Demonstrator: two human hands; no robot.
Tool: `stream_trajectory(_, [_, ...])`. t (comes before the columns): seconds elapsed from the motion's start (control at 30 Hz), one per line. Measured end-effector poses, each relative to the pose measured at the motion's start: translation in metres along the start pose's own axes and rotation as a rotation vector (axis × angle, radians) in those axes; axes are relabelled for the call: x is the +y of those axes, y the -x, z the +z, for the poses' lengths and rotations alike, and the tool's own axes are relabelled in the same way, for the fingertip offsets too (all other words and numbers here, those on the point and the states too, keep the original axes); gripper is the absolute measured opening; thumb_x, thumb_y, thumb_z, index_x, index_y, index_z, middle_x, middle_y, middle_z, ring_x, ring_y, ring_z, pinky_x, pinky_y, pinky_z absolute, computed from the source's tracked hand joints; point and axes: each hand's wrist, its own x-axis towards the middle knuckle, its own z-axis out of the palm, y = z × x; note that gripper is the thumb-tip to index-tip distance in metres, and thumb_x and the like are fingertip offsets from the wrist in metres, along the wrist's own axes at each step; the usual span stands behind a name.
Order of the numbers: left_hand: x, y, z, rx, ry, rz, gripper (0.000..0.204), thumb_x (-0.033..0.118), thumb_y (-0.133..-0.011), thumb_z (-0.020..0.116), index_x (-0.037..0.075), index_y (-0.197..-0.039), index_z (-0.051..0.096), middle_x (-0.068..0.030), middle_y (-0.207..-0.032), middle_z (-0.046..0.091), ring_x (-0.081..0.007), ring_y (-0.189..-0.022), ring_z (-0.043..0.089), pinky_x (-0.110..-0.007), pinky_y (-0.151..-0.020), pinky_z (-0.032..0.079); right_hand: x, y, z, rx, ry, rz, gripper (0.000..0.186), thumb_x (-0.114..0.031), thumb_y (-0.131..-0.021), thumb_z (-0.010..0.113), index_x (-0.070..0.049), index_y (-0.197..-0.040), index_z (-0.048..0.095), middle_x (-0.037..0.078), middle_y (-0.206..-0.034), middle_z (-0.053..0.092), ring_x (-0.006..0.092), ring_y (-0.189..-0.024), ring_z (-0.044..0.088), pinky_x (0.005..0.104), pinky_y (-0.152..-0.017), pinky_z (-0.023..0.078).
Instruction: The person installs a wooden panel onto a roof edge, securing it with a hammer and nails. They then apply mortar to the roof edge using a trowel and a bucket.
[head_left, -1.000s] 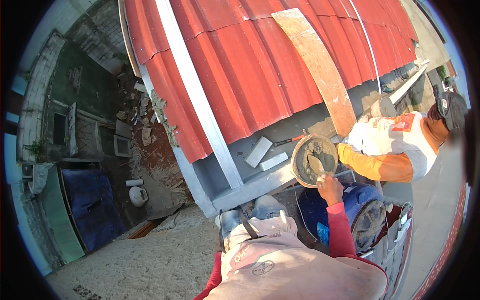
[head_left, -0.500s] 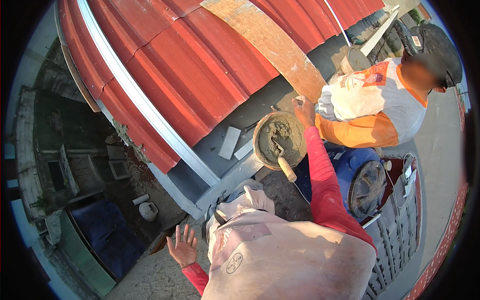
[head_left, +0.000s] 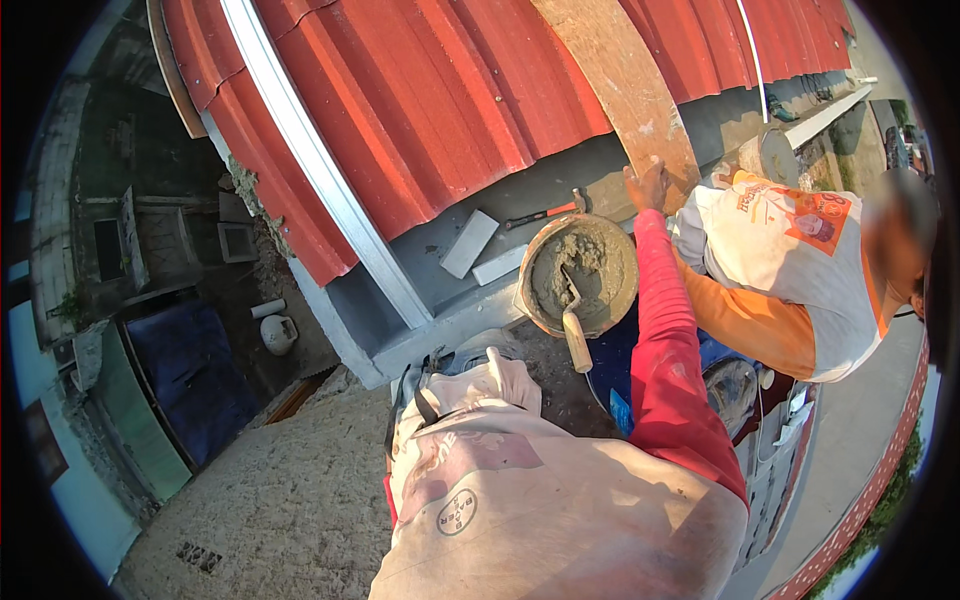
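red-sleeved right hand (head_left: pixel 646 186) fingers spread on wooden plank (head_left: pixel 617 85), mortar pan (head_left: pixel 578 274) below, left hand unseen

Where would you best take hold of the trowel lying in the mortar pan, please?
Grip the trowel by its wooden handle, which juts out over the near rim of the mortar pan. Come from the near side: the blade is sunk in wet mortar, while the handle looks clean and free.

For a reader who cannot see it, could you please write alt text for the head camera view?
The person's right hand, at the end of a red sleeve, rests against a wooden plank on a red corrugated roof, above a pan of wet mortar holding a trowel. A co-worker in an orange-sleeved shirt crouches alongside.
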Motion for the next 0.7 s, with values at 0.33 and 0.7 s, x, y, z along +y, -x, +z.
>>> stream_trajectory(0.33, [0.129, 0.136, -0.024, 0.234, 0.452, 0.137, 0.063, 0.053, -0.1, 0.057, 0.0, -0.132, 0.059, -0.0141, -0.097, 0.07, -0.022, -0.066, 0.065, -0.037, -0.063, 0.057, -0.019, -0.034, 0.058, -0.015, 0.226, 0.151, 0.108, -0.042, -0.077, 0.086, -0.009, -0.158, 0.022, 0.029, -0.159, 0.029, 0.0486, -0.148, 0.03, 0.0598, -0.112, 0.04])
stream_trajectory(0.7, [0.09, 0.085, -0.038, 0.646, 0.103, 0.138, 0.066, 0.068, -0.096, 0.053, 0.003, -0.1, 0.068, -0.006, -0.069, 0.057, -0.0142, -0.055, 0.055, -0.033, -0.044, 0.045, -0.001, -0.078, 0.094, 0.102, 0.419, 0.081, 0.088, -0.026, -0.087, 0.076, -0.01, -0.158, 0.025, 0.023, -0.161, 0.034, 0.0448, -0.144, 0.04, 0.0611, -0.108, 0.045])
